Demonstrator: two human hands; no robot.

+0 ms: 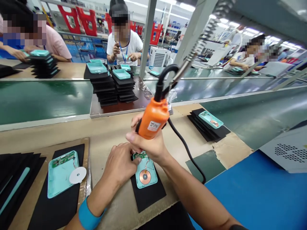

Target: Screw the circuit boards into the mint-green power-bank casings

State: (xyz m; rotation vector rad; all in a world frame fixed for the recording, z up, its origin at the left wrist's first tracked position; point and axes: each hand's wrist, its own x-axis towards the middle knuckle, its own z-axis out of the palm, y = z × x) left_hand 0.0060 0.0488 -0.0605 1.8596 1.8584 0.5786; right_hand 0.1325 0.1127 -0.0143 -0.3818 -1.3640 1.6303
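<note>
Around the body of the orange driver (153,117), our right hand (153,147) is wrapped closed, thumb laid across it, so this grip is firmly filled. Our left hand (121,161) is bent at the upper left of the teal case (153,168), thumb near the green circuit board (141,155); we cannot tell whether its hidden fingers pinch anything or merely brace. The case lies open below both hands, on a black sheet (153,200) on the table (114,199), a copper coil (145,176) in its nearer half. We judge the step in hand to be driver work at the board, perhaps fastening, though our hands hide the tip. The next move seems to call for lining the driver up over its spot and pressing squarely, with the case braced and the coil's thin wires clear. Farther out, to our left, lies a second open case (61,177) with a white disc (78,175) over its edge; to our right, another case (210,119) tops a small stack of black sheets (203,131).
</note>
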